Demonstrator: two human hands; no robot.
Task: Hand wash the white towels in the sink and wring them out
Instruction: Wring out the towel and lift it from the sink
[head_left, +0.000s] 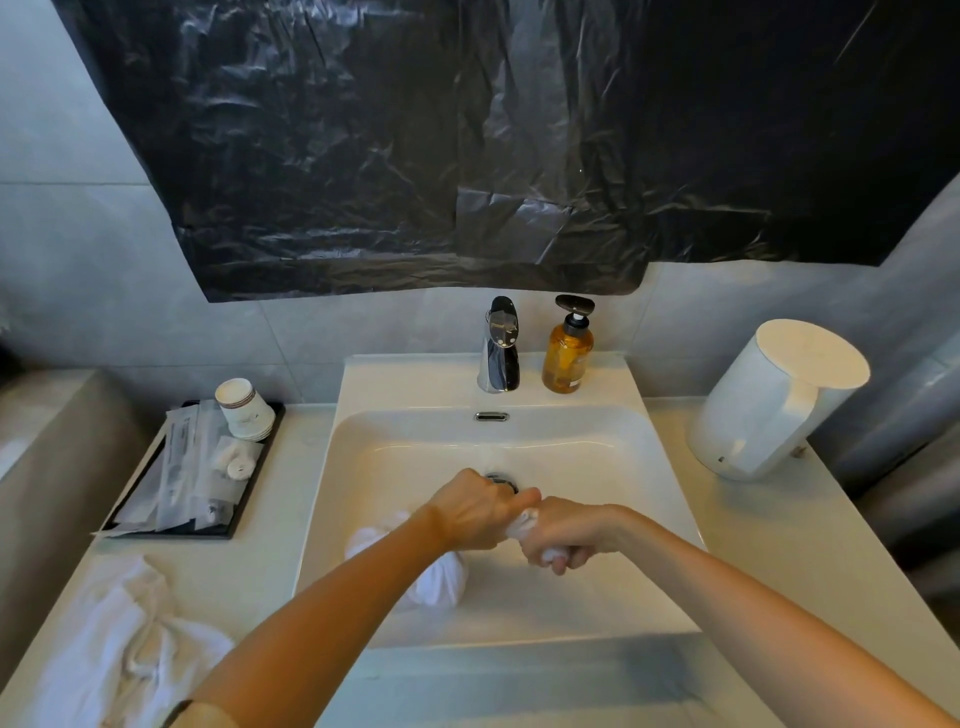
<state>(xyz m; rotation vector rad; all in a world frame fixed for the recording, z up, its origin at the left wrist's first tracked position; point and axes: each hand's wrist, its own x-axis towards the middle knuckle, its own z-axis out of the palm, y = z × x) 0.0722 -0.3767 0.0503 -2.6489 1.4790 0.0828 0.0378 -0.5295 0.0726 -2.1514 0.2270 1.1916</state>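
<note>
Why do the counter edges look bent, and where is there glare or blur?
Head view: the wide-angle lens bows the counter edges near the frame's borders; light glints off the crinkled black plastic sheet and the chrome faucet; the left hand, right hand and the towel they grip look slightly soft.

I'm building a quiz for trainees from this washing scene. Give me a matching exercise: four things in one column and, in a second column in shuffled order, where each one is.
Things
1. twisted towel
2. loose towel
3. soap bottle
4. paper cups

Places
A. on the black tray
B. on the back ledge of the sink, right of the faucet
C. crumpled on the counter, left of the sink
D. over the sink, gripped by the left hand and the right hand

Pairs: 1-D, 2-C, 3-B, 4-A
</note>
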